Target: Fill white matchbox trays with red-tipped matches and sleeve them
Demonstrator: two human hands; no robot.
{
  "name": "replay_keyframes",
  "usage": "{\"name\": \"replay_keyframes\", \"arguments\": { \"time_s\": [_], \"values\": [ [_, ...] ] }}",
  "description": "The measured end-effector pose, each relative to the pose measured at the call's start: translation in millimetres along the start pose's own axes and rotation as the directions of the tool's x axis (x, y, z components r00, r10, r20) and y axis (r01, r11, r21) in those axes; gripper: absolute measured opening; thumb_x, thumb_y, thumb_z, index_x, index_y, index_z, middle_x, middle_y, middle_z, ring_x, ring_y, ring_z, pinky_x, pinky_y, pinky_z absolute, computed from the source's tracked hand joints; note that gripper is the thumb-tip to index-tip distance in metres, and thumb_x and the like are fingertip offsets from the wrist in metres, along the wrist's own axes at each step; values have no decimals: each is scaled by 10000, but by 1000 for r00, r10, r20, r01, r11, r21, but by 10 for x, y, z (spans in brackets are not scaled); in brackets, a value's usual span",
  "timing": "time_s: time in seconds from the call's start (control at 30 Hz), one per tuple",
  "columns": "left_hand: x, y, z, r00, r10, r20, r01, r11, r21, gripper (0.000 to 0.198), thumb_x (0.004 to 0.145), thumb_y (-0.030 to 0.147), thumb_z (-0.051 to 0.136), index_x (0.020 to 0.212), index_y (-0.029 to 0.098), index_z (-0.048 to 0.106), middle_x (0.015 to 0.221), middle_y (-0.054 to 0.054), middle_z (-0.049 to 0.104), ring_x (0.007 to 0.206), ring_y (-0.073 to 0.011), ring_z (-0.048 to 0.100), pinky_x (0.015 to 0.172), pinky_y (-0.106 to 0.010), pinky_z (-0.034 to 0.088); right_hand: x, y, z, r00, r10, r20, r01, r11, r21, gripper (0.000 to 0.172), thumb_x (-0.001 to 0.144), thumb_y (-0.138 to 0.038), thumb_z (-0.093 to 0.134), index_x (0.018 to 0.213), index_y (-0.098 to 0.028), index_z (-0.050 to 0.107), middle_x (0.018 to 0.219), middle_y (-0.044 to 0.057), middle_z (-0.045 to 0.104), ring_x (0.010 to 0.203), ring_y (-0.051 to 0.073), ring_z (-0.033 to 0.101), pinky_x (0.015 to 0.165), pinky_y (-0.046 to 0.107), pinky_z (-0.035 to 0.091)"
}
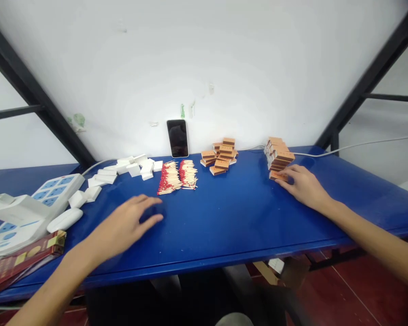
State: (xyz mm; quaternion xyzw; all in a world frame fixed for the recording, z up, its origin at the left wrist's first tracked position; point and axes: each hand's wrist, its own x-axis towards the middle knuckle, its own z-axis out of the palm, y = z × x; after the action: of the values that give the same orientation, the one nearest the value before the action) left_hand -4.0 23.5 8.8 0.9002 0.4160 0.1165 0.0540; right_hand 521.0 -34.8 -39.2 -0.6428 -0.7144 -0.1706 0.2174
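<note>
My left hand (pixel 127 224) hovers over the blue table (pixel 224 226), fingers loosely spread and holding nothing, just short of two piles of red-tipped matches (pixel 177 175). My right hand (pixel 301 183) rests on the table at the right, its fingers touching the lowest box of a leaning stack of orange matchboxes (pixel 279 158). A second, looser heap of orange matchboxes (pixel 221 156) lies at the back middle. White inner trays (pixel 122 172) are scattered at the back left.
A dark phone (pixel 177 138) leans against the white wall. A white power strip (pixel 23 213), a white mouse (pixel 64 219) and a red packet (pixel 20 260) sit at the left edge. A white cable (pixel 360 146) runs off to the right.
</note>
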Motion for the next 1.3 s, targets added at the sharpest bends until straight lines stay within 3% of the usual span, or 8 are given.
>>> {"name": "replay_keyframes", "arguments": {
  "time_s": [0.1,0.27,0.37,0.57,0.7,0.93,1.17,1.3],
  "values": [
    [347,-341,-35,979,-66,-194,121,950,289,482,972,458,384,1255,157,631,1167,-172,632,1077,-350,579,955,-499,463,146,-245,-42,993,-93,-66,95,995,19,401,941,-369,499,1271,-167,605,1131,153,638,1076,325,586,949,489,490],
    [815,-708,78,973,-73,-219,168,877,451,415,959,360,417,1264,163,617,1207,-180,593,1099,-346,542,924,-474,457,677,-921,84,944,-330,8,328,939,104,395,960,-275,455,1330,-172,549,1240,145,606,1134,282,584,978,446,494],
    [903,-764,169,968,-76,-241,187,858,479,404,954,363,437,1256,167,620,1210,-188,596,1087,-361,533,871,-481,459,953,-1146,305,932,-356,72,353,934,49,420,947,-256,469,1350,-169,548,1317,163,584,1121,307,602,917,471,519],
    [785,-778,238,961,-62,-269,187,863,469,381,991,351,387,1197,181,659,1268,-160,609,1147,-383,492,914,-520,406,1038,-1128,523,934,-357,25,354,932,73,396,951,-171,425,1315,-186,580,1229,132,674,1071,287,638,902,459,510],
    [719,-775,233,962,-52,-267,167,887,431,381,1009,351,364,1160,175,666,1267,-138,635,1155,-366,513,918,-502,406,817,-1164,389,922,-374,-96,384,915,125,371,955,-189,459,1300,-210,591,1206,113,691,1077,285,634,920,463,496],
    [631,-720,221,956,-75,-283,164,939,303,312,963,349,452,1079,146,657,1080,-132,704,985,-300,643,888,-436,456,394,-1345,139,923,-382,-41,382,900,211,322,851,-155,512,1151,-189,625,1118,130,679,1020,290,635,863,458,546],
    [503,-615,116,879,-129,-459,233,956,177,287,920,248,470,1157,174,613,1249,-114,642,1134,-294,608,965,-429,469,896,-1924,241,814,-566,126,491,788,370,366,877,-229,551,1236,-192,609,1269,153,612,1160,313,585,971,520,499],
    [190,-303,7,805,-171,-568,195,981,-19,259,931,251,482,1137,185,623,1240,-89,637,1132,-262,604,965,-389,481,1068,-2107,376,813,-535,229,421,812,404,439,906,-348,566,1317,-193,554,1277,153,583,1163,311,568,971,517,494]
  ]
}}
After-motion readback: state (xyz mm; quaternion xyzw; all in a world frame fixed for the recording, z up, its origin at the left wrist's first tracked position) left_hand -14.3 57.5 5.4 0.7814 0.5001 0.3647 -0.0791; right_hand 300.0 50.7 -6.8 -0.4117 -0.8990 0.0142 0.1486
